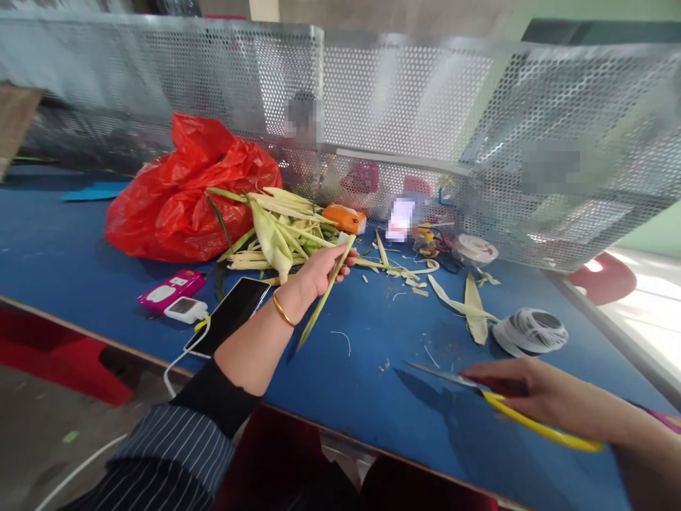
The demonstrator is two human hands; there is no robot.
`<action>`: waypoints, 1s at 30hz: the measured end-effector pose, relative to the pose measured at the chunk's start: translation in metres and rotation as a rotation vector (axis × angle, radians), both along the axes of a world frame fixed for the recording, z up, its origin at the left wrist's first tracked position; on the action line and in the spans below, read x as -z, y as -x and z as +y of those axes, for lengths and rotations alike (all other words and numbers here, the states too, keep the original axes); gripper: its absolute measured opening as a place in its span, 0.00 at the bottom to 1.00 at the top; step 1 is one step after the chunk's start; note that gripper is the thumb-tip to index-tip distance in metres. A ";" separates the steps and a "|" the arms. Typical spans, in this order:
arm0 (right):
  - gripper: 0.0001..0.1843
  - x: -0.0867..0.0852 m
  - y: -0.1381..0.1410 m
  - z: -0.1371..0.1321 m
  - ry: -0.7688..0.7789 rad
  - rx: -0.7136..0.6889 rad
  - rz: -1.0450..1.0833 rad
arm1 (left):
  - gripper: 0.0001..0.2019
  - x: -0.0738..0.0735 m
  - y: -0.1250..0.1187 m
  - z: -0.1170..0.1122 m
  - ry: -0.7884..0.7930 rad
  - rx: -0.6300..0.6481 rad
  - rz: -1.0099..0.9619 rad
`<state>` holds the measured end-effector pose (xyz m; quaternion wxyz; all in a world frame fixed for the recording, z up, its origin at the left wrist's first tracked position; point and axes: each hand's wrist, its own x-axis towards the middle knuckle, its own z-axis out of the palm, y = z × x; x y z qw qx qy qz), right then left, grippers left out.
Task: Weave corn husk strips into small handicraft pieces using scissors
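My left hand [319, 270] is closed around a long thin green leaf strip [324, 294] that slants down toward me over the blue table [372, 397]. It hovers beside a pile of pale green leaves [277, 227]. A gold bangle sits on that wrist. My right hand [526, 394] grips yellow-handled scissors [462, 381], whose blades point left just above the table near its front edge.
A red plastic bag [181, 195] lies behind the leaves. A black phone [231, 316], a pink device [170, 289] and a white charger sit at the left. Tape rolls [532, 330] lie right, leaf scraps [468, 305] between. A perforated metal screen [425, 106] bounds the back.
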<state>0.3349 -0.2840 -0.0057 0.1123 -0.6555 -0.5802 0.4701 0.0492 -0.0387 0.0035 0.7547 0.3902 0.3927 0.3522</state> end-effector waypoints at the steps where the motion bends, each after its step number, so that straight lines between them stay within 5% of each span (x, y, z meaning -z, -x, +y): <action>1: 0.28 0.001 -0.008 -0.015 0.027 0.046 0.008 | 0.10 -0.001 -0.001 -0.003 -0.041 0.071 0.021; 5: 0.26 0.014 -0.035 -0.055 0.084 0.190 0.050 | 0.13 -0.004 -0.003 -0.015 -0.089 0.166 -0.001; 8: 0.30 0.023 -0.039 -0.051 0.069 0.228 0.073 | 0.11 -0.004 -0.006 -0.018 -0.050 0.135 -0.004; 12: 0.38 0.033 -0.025 -0.003 -0.126 0.235 -0.049 | 0.11 -0.001 -0.009 -0.017 -0.022 0.055 0.051; 16: 0.28 0.038 0.005 0.061 -0.298 0.307 -0.553 | 0.10 0.003 -0.011 -0.014 -0.013 0.018 0.094; 18: 0.29 0.038 0.019 0.084 -0.353 0.341 -0.632 | 0.10 0.004 -0.011 -0.012 -0.014 0.012 0.105; 22: 0.29 0.033 0.034 0.092 -0.392 0.335 -0.651 | 0.09 0.008 -0.009 -0.008 -0.002 0.005 0.090; 24: 0.27 0.029 0.041 0.077 -0.400 0.269 -0.576 | 0.08 0.008 -0.009 -0.007 0.000 0.011 0.071; 30: 0.24 0.024 0.093 0.040 -0.327 -0.267 -0.100 | 0.10 0.000 -0.008 -0.013 -0.006 -0.011 0.046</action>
